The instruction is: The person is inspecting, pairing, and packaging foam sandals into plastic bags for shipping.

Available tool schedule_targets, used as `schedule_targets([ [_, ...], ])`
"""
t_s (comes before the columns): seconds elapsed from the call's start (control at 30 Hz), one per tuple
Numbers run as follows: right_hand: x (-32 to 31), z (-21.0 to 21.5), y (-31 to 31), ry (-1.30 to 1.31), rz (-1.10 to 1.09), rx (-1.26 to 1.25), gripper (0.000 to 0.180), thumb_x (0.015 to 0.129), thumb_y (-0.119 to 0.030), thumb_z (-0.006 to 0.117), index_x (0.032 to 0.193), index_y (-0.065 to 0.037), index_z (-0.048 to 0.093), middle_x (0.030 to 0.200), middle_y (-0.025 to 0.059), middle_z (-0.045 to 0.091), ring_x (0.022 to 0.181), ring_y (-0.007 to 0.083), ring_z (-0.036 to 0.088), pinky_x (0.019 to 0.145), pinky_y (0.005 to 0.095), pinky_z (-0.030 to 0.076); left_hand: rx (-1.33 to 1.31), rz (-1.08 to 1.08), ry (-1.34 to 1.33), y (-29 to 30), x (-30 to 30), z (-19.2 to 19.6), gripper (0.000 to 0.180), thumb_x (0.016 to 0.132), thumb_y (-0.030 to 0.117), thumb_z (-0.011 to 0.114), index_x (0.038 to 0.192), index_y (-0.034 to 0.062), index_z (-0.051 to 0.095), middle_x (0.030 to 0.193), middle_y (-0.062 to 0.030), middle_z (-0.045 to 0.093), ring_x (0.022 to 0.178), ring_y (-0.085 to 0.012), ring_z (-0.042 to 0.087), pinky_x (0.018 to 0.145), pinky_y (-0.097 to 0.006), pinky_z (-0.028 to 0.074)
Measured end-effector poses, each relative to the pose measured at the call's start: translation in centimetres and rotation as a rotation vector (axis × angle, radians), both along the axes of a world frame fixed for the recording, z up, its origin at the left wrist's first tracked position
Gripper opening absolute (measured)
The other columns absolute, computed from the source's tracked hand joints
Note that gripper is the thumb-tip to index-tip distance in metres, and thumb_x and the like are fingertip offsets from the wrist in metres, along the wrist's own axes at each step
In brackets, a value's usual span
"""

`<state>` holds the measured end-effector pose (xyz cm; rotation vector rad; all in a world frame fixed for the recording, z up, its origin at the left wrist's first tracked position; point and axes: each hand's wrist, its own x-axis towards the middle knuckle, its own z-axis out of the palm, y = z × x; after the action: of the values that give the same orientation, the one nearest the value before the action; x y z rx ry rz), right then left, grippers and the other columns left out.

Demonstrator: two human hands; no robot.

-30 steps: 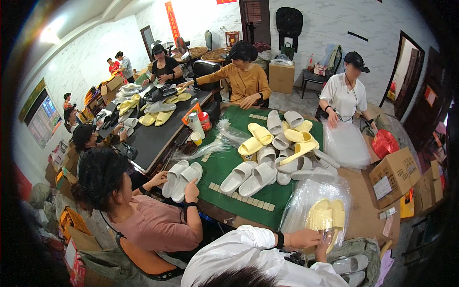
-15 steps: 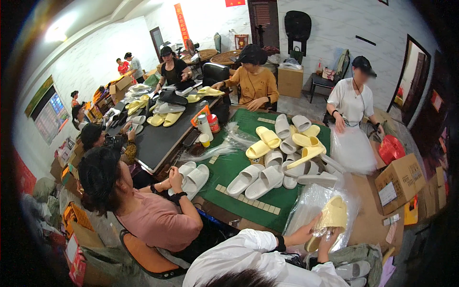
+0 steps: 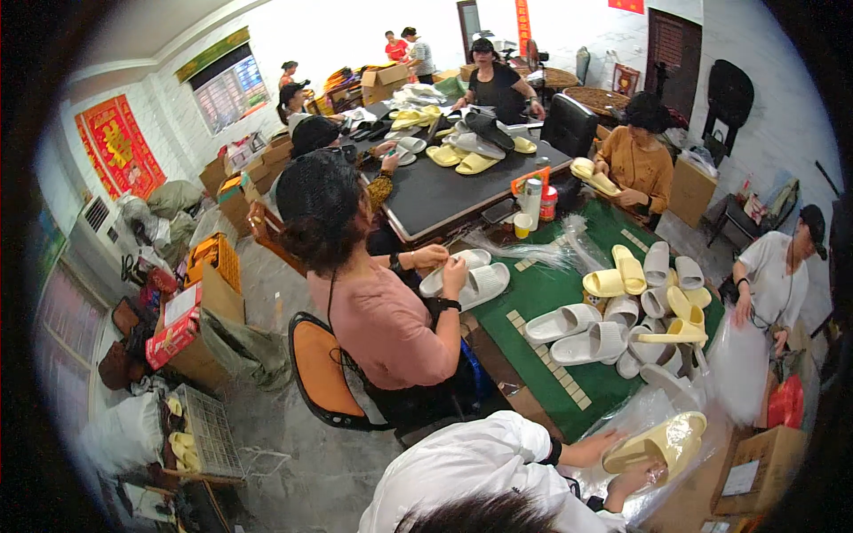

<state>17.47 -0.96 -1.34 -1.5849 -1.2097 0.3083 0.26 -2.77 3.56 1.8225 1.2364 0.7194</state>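
Both hands, left hand (image 3: 597, 447) and right hand (image 3: 641, 477), clamped the light, soft yellow slipper (image 3: 659, 443) at its heel, five o'clock.

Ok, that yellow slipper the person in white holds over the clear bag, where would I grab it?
Probably the free right end of the yellow slipper, coming from the right: the upper hand covers its left end and the lower hand cups it from beneath.

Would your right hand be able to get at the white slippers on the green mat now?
Probably not: the right hand holds a yellow slipper in the bag; the white slippers lie beyond.
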Motion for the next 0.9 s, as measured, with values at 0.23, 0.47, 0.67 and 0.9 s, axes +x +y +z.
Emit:
schedule_targets([
  [0.23, 0.9, 0.3, 4.9, -0.325, -0.022, -0.299, 0.035, 0.086, -0.014, 0.043, 0.118, 0.001, 0.043, 0.107, 0.0210, 0.051, 0.094, 0.0340, 0.051, 0.079, 0.0392, 0.043, 0.188, -0.270, -0.232, -0.5, -0.3, -2.7, 0.099, 0.072, 0.019, 0.065, 0.136, 0.0080, -0.011, 0.142, -0.0157, -0.010, 0.131, -0.0267, 0.005, 0.106, -0.034, 0.007],
  [0.47, -1.5, 3.3, 8.7, -0.492, 0.704, -0.192, 0.035, 0.077, -0.017, 0.055, 0.111, -0.005, 0.054, 0.115, 0.0220, 0.049, 0.108, 0.0330, 0.045, 0.090, 0.0402, 0.036, -0.299, 0.062, -0.741, 2.2, -2.2, -0.4, 0.123, 0.058, -0.003, 0.074, 0.132, 0.0150, -0.023, 0.132, -0.0226, 0.029, 0.101, -0.0269, 0.052, 0.077, -0.030, 0.048],
  [0.67, -1.6, 10.9, 0.2, -0.253, 0.602, -0.420, 0.038, 0.077, -0.019, 0.059, 0.112, -0.005, 0.054, 0.115, 0.0193, 0.050, 0.109, 0.0332, 0.045, 0.091, 0.0362, 0.037, -0.671, 0.015, -0.926, 4.8, -3.6, 3.9, 0.063, 0.081, -0.004, 0.042, 0.136, 0.0105, 0.018, 0.117, -0.0175, 0.048, 0.090, -0.0239, 0.058, 0.077, -0.030, 0.048],
  [0.9, -0.1, 16.2, -3.8, -0.767, 0.235, -0.294, 0.091, 0.057, -0.040, 0.074, 0.133, -0.019, 0.029, 0.140, 0.0125, 0.017, 0.129, 0.0356, 0.015, 0.100, 0.0562, 0.011, -0.384, -0.314, -0.547, 4.7, -0.2, 6.7, 0.037, 0.078, -0.008, 0.036, 0.110, -0.0007, 0.052, 0.107, -0.0135, 0.057, 0.100, -0.0203, 0.054, 0.090, -0.029, 0.037],
])
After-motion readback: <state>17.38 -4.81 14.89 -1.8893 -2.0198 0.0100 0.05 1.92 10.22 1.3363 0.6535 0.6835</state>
